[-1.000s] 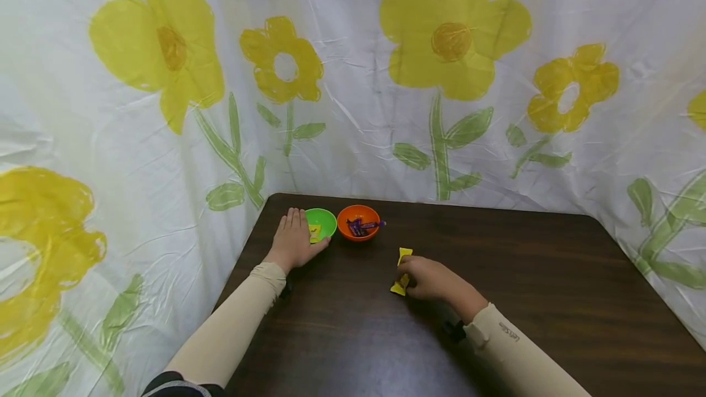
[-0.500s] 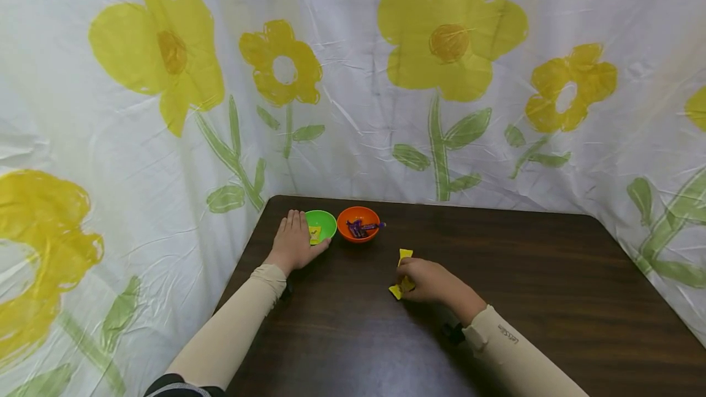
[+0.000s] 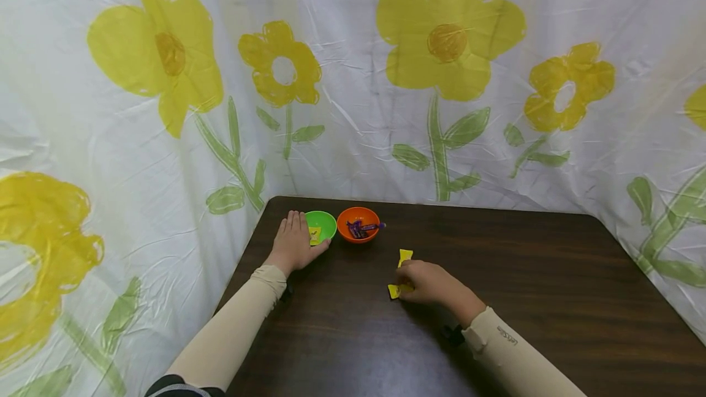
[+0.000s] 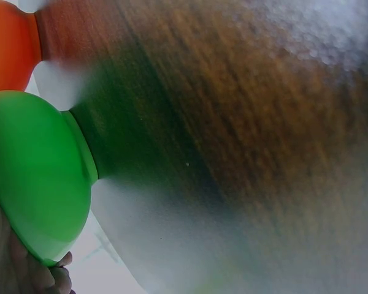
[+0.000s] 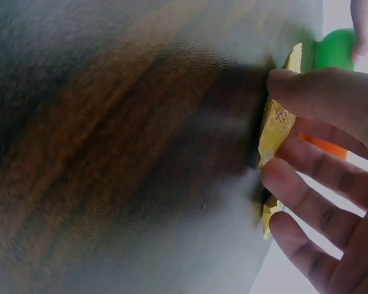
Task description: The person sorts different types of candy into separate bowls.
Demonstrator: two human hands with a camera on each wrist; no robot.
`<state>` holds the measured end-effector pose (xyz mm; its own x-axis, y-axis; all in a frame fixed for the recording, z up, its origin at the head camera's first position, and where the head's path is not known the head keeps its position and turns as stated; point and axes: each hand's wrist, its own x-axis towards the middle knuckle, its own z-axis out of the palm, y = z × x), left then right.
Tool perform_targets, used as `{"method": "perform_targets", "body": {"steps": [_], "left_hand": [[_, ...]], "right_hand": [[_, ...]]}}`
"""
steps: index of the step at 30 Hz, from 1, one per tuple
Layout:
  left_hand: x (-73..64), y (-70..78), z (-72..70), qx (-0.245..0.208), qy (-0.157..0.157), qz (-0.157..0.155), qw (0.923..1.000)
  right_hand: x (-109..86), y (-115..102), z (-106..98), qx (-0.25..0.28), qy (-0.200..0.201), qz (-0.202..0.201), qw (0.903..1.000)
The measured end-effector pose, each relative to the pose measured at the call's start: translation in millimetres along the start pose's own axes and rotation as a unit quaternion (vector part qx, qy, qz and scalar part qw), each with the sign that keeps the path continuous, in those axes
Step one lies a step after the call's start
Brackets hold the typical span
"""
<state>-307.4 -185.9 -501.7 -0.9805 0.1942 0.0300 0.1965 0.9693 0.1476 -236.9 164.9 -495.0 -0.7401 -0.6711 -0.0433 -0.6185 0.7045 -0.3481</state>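
My left hand lies against the left side of a green bowl, fingers straight and thumb spread along its near rim. Inside that bowl is a yellow-wrapped candy, partly hidden by the hand. Farther right, my right hand pinches a yellow-wrapped candy between thumb and fingers, close over the table. One yellow wrapper end pokes out left of the fingers, and another yellow piece shows beyond them. The fingers hide the middle, so I cannot tell whether these are one candy or two.
Beside the green bowl stands an orange bowl with several purple-wrapped candies; one reaches over its right rim. Both bowls sit near the far left corner of the dark wooden table. A flowered white curtain hangs behind.
The near yellow wrapper end has swung left under my right fingers, while the far yellow end has stayed in place. My left hand and both bowls have not moved.
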Motion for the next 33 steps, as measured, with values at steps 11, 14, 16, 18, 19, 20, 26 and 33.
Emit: {"method": "perform_targets", "body": {"steps": [11,14,16,18,19,20,26,33], "left_hand": [[-1.2,0.6,-4.5,-0.005,0.005,0.002,1.0000],[-0.8,0.4,-3.9,-0.004,0.004,0.002,1.0000],[-0.4,0.1,-3.3,-0.003,0.003,0.003,1.0000],[0.3,-0.5,-2.5,-0.003,0.000,0.002,1.0000],[0.3,-0.5,-2.5,-0.003,-0.003,0.002,1.0000],[0.3,-0.5,-2.3,-0.003,-0.005,0.001,1.0000],[-0.5,0.5,-3.0,-0.001,-0.003,0.001,1.0000],[-0.1,0.4,-2.9,-0.001,-0.005,0.000,1.0000]], "right_hand": [[-0.6,-2.0,-0.5,0.001,-0.005,0.011,0.9999],[0.0,-2.0,-0.2,-0.001,-0.004,0.008,1.0000],[0.3,-1.7,0.6,0.001,-0.003,0.007,1.0000],[0.8,-1.6,1.2,0.001,-0.003,0.010,0.9999],[0.8,-1.5,1.9,0.001,-0.003,0.011,0.9999],[0.8,-1.4,2.4,0.001,-0.003,0.011,0.9999],[2.1,-1.5,3.9,0.002,0.004,0.012,0.9999],[5.3,-1.5,6.1,0.003,0.034,0.005,0.9994]]}}
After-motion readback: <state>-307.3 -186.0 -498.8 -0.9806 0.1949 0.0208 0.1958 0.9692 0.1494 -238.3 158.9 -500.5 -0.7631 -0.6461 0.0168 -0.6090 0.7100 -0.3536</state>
